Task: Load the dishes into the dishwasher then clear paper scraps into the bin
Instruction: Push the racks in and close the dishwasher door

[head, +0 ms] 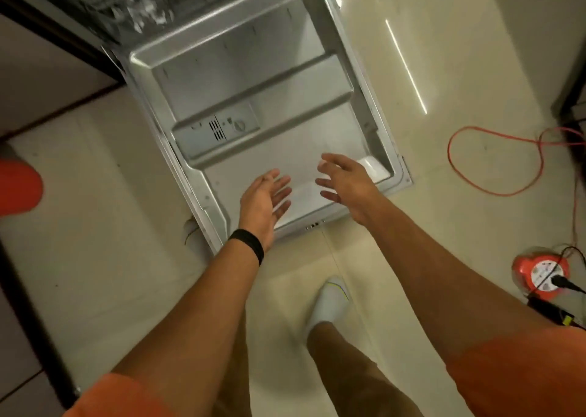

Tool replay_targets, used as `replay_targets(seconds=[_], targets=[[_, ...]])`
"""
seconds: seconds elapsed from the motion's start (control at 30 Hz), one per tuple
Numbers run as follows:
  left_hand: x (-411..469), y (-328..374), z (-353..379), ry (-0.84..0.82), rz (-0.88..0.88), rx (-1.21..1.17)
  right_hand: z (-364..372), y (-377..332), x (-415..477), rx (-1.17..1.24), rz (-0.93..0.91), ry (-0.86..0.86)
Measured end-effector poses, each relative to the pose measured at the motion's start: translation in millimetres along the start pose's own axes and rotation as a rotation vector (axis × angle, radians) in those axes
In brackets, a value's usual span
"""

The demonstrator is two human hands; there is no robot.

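Standing over the lowered dishwasher door (253, 99), the person has both arms stretched down toward its near edge. The left hand (263, 201) and the right hand (345, 185) hover just above the door's inner panel, each grip spread wide, fingers apart, holding nothing. At the top of the view the dish rack (142, 1) sits inside the machine with pale shapes in it (dishes, I'd guess, though it is too blurred to say which). From that I judge the loading is done or close to it, and the hands look set to lift the door shut. No paper scraps and no bin show anywhere here, so that second half seems not yet begun. An orange extension cord (494, 163) trails over the tiled floor (95, 226) well to the right, clear of the door.
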State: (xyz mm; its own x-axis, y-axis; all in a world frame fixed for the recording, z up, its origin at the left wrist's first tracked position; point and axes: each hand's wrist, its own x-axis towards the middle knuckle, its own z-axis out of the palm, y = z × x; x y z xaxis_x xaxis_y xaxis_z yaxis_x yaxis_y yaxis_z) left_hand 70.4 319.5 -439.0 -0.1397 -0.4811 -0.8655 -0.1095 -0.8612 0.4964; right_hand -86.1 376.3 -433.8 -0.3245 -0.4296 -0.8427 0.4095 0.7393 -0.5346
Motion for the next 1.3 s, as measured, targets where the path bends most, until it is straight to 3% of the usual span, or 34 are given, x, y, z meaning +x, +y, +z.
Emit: replay_targets(seconds=[0.23, 0.43, 0.7, 0.9, 1.3], targets=[[13, -151, -10, 0.098, -0.279, -0.301, -23, 140, 17, 0.179, 0.232, 0.075], [53, -217, -23, 0.245, -0.362, -0.578, -15, 206, 60, 0.351, 0.352, 0.108], [112, -228, -31, 0.322, -0.327, -0.876, -1, 215, 108, 0.644, 0.346, 0.131], [121, -229, -31, 0.321, -0.316, -1.03, 4, 213, 120, 0.705, 0.317, 0.151], [21, -174, -32, 0.289, -0.359, -0.983, -8, 156, 24, 0.696, 0.32, 0.148]])
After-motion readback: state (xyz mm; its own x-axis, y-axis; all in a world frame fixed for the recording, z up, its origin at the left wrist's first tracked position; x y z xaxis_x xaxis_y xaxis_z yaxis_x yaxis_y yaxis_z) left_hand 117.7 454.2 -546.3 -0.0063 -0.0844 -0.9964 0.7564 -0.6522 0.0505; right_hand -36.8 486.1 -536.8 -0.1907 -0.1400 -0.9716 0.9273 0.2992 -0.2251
